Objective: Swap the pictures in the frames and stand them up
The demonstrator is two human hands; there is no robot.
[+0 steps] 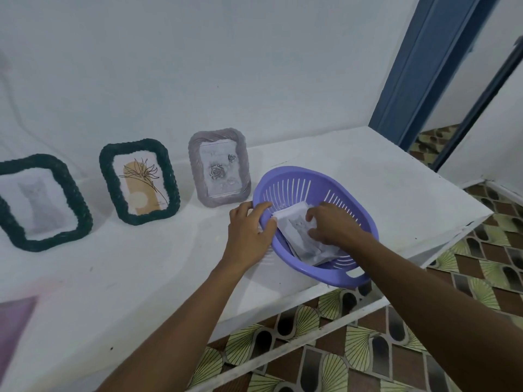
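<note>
Three frames stand upright against the wall: a dark green one with a cat picture (pixel 39 202) at the left, a dark green one with a flower drawing (pixel 140 181) in the middle, and a grey one with a rose picture (pixel 219 166) to the right. A purple slotted basket (pixel 285 179) sits near the table's right end with loose pictures (pixel 297 236) in it, a cat print on top. My left hand (pixel 249 230) grips the basket's left rim. My right hand (pixel 329 224) is inside the basket, fingers pressed on the top picture.
The white table (pixel 127 278) runs along a white wall; its front edge and right end drop to a patterned tile floor (pixel 353 349). A blue door frame (pixel 424 66) stands at the back right. A pink-purple object (pixel 14 321) shows at the lower left edge.
</note>
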